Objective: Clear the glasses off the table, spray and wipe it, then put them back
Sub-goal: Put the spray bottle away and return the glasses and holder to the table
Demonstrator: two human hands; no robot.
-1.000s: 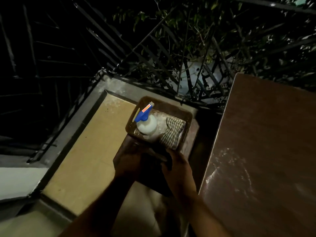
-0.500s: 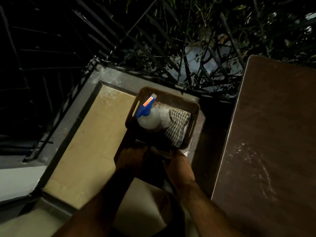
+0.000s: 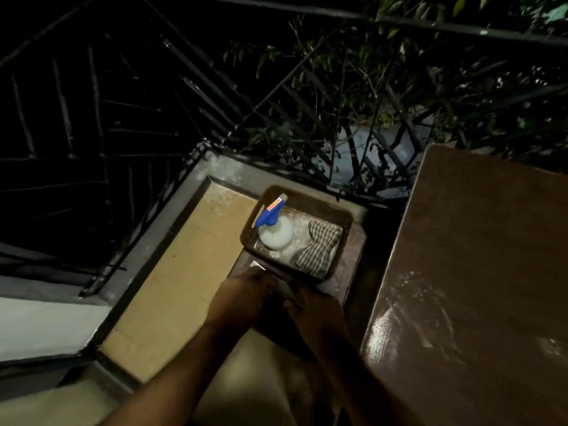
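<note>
A brown basket (image 3: 345, 241) stands on a small dark stool (image 3: 353, 272) and holds a white spray bottle (image 3: 275, 236) with a blue trigger and a folded checked cloth (image 3: 319, 252). My left hand (image 3: 246, 292) and my right hand (image 3: 315, 310) hover close together over the near part of the stool, just in front of the basket. A faint glassy glint shows between them, but the dark hides what it is and whether either hand grips it. The brown table (image 3: 479, 256) is on the right, with pale wet smears on its near part.
A metal railing (image 3: 215, 96) runs along the far and left sides of the balcony, with leafy branches (image 3: 399, 87) behind it. A yellowish floor panel (image 3: 184, 272) with a grey raised kerb lies left of the stool. A narrow dark gap separates stool and table.
My hands have stayed over the near part of the stool and drawn slightly closer to the basket. The view has shifted a little; the bottle and cloth have not moved.
</note>
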